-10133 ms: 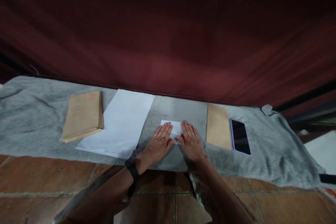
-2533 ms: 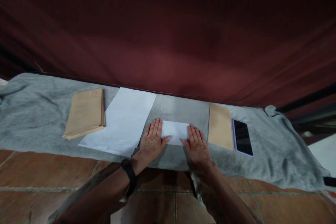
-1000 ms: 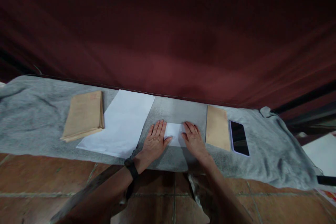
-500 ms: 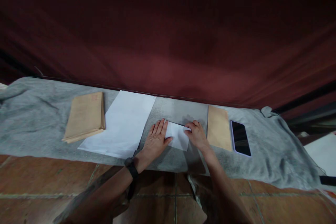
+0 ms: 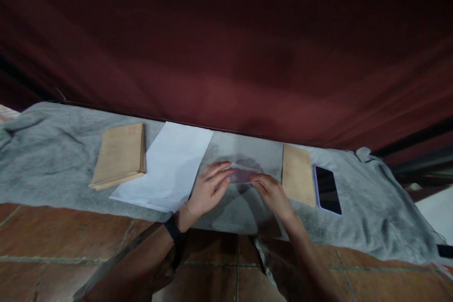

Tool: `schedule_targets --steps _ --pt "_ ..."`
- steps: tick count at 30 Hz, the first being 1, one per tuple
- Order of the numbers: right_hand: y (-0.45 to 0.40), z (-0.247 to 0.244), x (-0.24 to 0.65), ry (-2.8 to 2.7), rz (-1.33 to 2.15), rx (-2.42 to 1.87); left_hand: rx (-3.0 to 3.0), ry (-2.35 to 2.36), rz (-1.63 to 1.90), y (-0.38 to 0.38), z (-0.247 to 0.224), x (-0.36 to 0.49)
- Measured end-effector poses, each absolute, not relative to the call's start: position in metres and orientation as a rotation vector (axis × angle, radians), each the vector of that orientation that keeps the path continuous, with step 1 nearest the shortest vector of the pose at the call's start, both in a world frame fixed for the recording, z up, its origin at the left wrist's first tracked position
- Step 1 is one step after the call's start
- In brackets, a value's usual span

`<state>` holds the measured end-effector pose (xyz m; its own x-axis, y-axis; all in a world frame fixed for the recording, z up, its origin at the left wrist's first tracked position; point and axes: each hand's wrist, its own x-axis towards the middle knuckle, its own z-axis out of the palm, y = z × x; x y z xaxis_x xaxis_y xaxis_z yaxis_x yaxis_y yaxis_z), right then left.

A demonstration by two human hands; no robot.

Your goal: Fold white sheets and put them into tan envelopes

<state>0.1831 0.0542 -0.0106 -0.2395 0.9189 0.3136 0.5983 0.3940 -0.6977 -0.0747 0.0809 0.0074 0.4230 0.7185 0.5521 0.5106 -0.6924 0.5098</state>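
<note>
A folded sheet of white paper [image 5: 243, 174], now in shade, is lifted between my two hands over the grey cloth. My left hand [image 5: 208, 188] grips its left end, the thumb below and the fingers along the top. At the other end my right hand [image 5: 271, 190] pinches the paper between thumb and fingers. Left of my left hand lies a stack of large white paper [image 5: 173, 165]. A single brown envelope [image 5: 297, 174] rests just right of my right hand.
A pile of brown envelopes [image 5: 120, 153] overlaps the white paper's left side. Beyond the single envelope lies a phone [image 5: 328, 189] with a dark screen. Grey cloth [image 5: 375, 217] covers the bench, a dark red curtain [image 5: 226, 80] hangs behind, and tiles [image 5: 53, 236] cover the floor.
The folded paper was flat under my left palm; now it is raised and tilted between both hands. My left fingers have curled from flat to gripping its end.
</note>
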Motion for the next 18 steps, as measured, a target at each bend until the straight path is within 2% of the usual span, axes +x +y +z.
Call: schedule_targets --steps 8,18 --pt "0.046 -0.021 0.196 -2.163 0.76 -1.324 2.714 1.038 0.491 0.065 -0.022 -0.05" --pt "0.038 0.001 0.192 -2.182 0.871 -1.425 2.777 1.139 0.351 0.054 -0.037 -0.034"
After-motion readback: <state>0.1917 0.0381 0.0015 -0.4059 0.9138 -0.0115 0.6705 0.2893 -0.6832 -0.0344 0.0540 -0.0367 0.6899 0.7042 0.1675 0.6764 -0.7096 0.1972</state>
